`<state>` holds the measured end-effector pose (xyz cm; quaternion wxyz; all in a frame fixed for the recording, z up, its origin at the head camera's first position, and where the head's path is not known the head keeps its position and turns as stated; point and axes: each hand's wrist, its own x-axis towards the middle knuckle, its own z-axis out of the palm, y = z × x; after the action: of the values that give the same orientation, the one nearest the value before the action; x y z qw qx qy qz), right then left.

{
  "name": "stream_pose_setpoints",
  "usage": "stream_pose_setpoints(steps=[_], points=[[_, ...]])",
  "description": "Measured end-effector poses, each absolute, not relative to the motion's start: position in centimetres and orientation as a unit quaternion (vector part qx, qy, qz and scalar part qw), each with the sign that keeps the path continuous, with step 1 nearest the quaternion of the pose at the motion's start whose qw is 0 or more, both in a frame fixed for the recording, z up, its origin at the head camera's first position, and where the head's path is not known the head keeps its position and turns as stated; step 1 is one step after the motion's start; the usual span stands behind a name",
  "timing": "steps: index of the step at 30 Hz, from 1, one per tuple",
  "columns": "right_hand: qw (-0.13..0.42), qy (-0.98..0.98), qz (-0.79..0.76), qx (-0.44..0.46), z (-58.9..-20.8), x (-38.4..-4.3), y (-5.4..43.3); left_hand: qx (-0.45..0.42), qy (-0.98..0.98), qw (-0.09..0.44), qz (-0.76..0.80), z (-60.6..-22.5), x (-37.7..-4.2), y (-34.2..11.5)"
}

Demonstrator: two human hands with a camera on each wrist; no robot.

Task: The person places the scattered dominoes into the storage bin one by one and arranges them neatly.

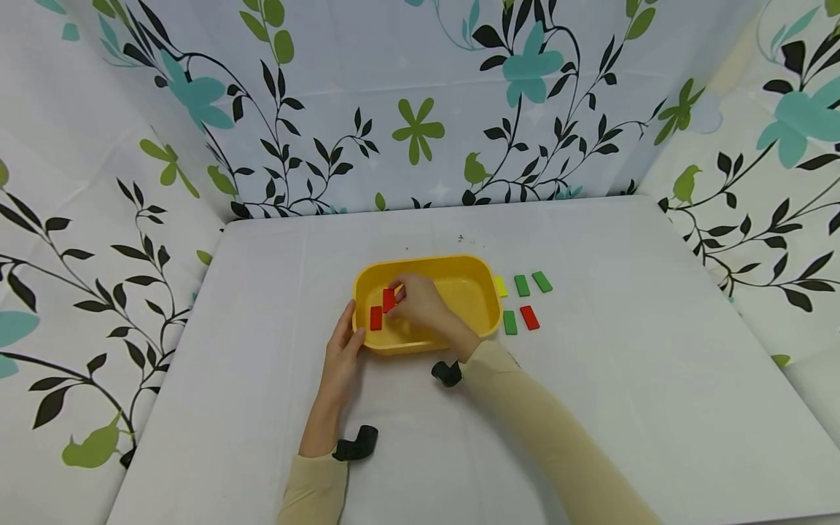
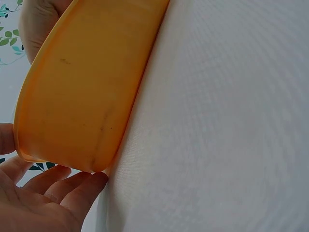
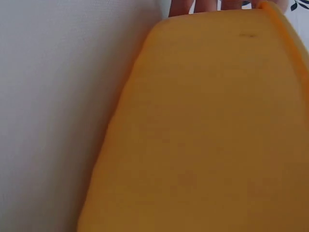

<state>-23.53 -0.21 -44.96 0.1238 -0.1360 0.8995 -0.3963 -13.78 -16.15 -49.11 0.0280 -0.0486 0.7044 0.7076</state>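
Note:
A shallow yellow plastic tray (image 1: 469, 292) sits on the white table. My left hand (image 1: 341, 357) holds its left end, thumb at the rim and fingers against the outer wall; the left wrist view shows these fingers (image 2: 79, 191) touching the tray wall (image 2: 87, 87). Reaching over the near rim, my right hand (image 1: 421, 302) pinches a small flat red block (image 1: 389, 300) inside the tray. Just left of it lies another red block (image 1: 375, 318) on the tray floor. The tray's outer side (image 3: 193, 121) fills the right wrist view, which hides the right fingers.
Beside the tray's right end lie a yellow block (image 1: 502, 286), green blocks (image 1: 521, 285) (image 1: 542, 281) (image 1: 510, 322) and a red block (image 1: 529, 317). Leaf-patterned curtains (image 1: 420, 73) stand around the white table (image 1: 623, 364).

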Motion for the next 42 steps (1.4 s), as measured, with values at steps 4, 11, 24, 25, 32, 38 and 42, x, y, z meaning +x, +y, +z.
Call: stream_pose_setpoints(steps=[4,11,24,25,32,38,42], points=[[0.131,0.900,-0.394,-0.129,-45.4,-23.4,-0.7,-0.048,0.707,0.026,0.706,-49.1,-13.8,-16.1],[0.149,0.901,-0.391,-0.113,-45.9,-23.3,-1.0,-0.047,0.705,0.025,0.708,-49.1,-13.9,-15.9],[0.150,0.919,-0.340,-0.129,-46.4,-23.1,-1.6,-0.056,0.709,0.027,0.702,-49.0,-13.8,-16.0],[0.149,0.921,-0.336,-0.129,-46.4,-23.1,-1.7,-0.057,0.710,0.026,0.702,-49.0,-13.8,-15.9],[0.148,0.929,-0.314,-0.129,-46.6,-23.1,-1.9,-0.054,0.713,0.019,0.699,-48.9,-13.8,-15.8],[0.144,0.933,-0.301,-0.133,-46.7,-23.1,-2.1,-0.050,0.713,0.021,0.699,-48.9,-13.7,-15.9],[0.141,0.936,-0.292,-0.138,-46.7,-23.0,-2.1,-0.049,0.712,0.023,0.700,-48.9,-13.7,-15.9]])
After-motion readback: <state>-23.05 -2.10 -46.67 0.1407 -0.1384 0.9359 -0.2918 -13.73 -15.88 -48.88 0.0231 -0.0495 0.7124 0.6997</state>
